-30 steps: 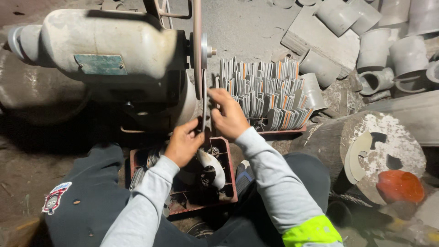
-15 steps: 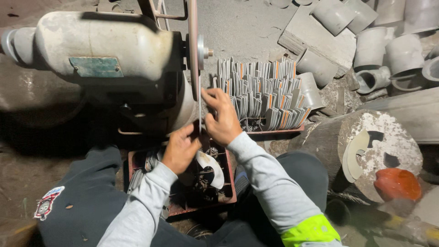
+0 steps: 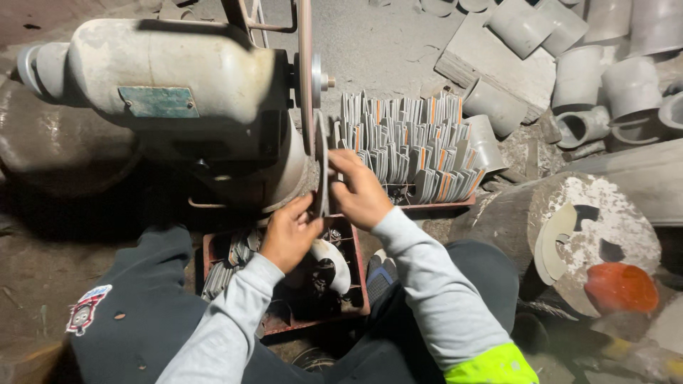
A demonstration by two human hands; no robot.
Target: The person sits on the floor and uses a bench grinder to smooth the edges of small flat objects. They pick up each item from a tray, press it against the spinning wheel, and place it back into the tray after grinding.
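My left hand [image 3: 290, 231] and my right hand [image 3: 361, 190] both grip one thin flat metal piece [image 3: 321, 167], held upright on edge. Its upper end sits against the thin grinding wheel [image 3: 306, 71] of a dusty bench grinder [image 3: 178, 99]. Below my hands is a red crate [image 3: 356, 284] with more flat pieces and a pale curved one [image 3: 334, 259]. Behind my right hand a second red tray [image 3: 445, 205] holds several grey and orange pieces [image 3: 409, 142] standing in rows.
Grey pipe fittings [image 3: 580, 78] lie piled at the upper right. A dusty round block [image 3: 597, 235] with a curved offcut and an orange-red lump [image 3: 620, 286] stands at the right. My knees frame the crate. The floor is dusty grey.
Both hands have stayed on the metal piece at the wheel, shifting only slightly. The view has tilted a little.
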